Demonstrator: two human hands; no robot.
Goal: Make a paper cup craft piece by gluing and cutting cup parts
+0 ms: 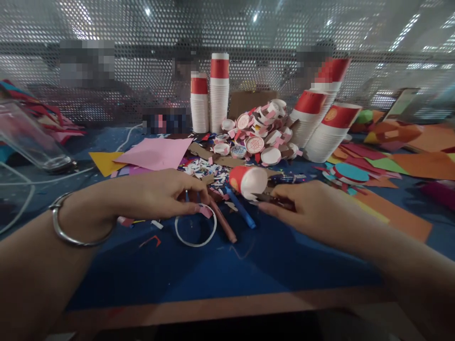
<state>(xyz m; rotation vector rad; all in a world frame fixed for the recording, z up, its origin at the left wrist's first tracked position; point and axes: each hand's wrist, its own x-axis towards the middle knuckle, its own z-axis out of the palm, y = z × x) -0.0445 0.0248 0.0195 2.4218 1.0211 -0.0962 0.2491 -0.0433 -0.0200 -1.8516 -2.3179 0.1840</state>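
Observation:
My left hand (167, 192), with a silver bangle at the wrist, is closed at the top of a thin white ring (177, 234), which looks like a cut cup rim. A small pink paper piece (205, 211) lies by the thumb. My right hand (296, 199) is closed around a dark tool that looks like scissors (265, 197); the fingers partly hide it. Beside its blades a red and white paper cup (240, 182) lies on its side, its mouth towards me. Between my hands lie a brown-red marker (223, 220) and a blue marker (242, 208).
Paper cup stacks (219, 99) stand at the back, with more stacks (332, 132) leaning on the right. A heap of cut cup bottoms (256, 137) sits between them. Pink paper (154, 152), orange paper (394, 213) and scraps lie around. A clear container (31, 135) tilts at left.

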